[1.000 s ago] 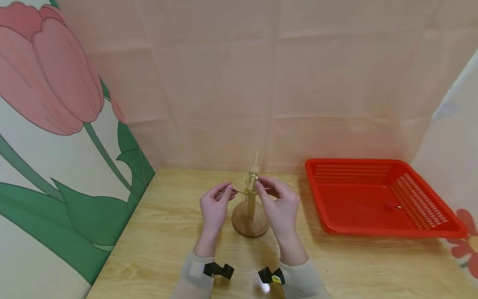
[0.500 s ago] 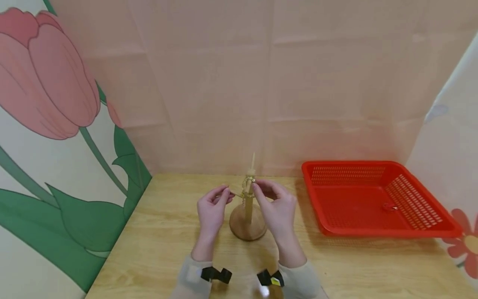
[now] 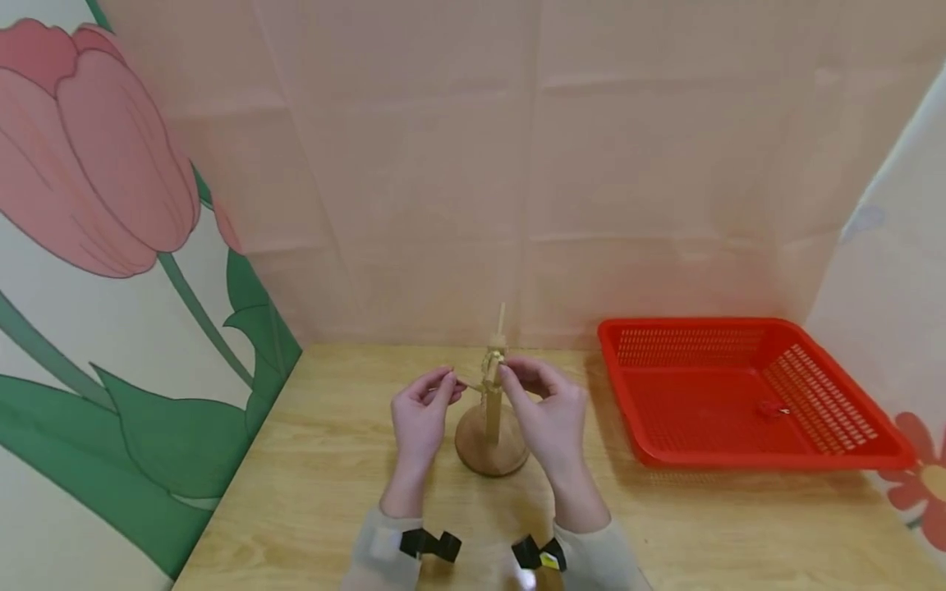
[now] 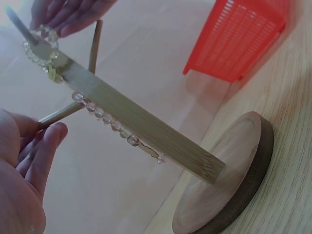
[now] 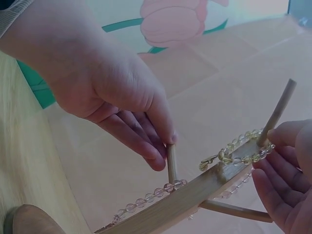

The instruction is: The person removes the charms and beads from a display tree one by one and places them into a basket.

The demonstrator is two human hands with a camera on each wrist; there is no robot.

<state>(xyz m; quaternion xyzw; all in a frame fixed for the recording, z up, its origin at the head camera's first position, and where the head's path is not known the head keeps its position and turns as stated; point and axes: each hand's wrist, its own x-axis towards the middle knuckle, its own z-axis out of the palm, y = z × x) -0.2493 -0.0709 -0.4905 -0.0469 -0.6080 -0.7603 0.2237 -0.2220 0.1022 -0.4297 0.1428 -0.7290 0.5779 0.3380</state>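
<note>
A wooden display stand (image 3: 493, 419) has a round base, an upright post and thin pegs. My left hand (image 3: 419, 414) pinches the end of a peg (image 4: 63, 114) on the post's left side. From this peg hangs a bracelet of clear pinkish beads (image 4: 107, 118), lying along the post. At the top, a pale yellow bead bracelet (image 5: 236, 158) loops round the upper peg (image 5: 279, 109), its small clasp (image 5: 208, 162) hanging to one side. My right hand (image 3: 550, 406) pinches this bracelet's beads between thumb and fingers near the post's top.
To the right stands a red plastic basket (image 3: 709, 456) with perforated walls, holding a small red item (image 3: 772, 409) with a shiny end. The light wooden table (image 3: 318, 492) meets a pink cloth backdrop (image 3: 414, 205). A tulip-printed panel (image 3: 170, 394) stands on the left.
The head view has shifted slightly. Both hands keep their places at the stand, with only a slight change at the right fingertips on the yellow bracelet.
</note>
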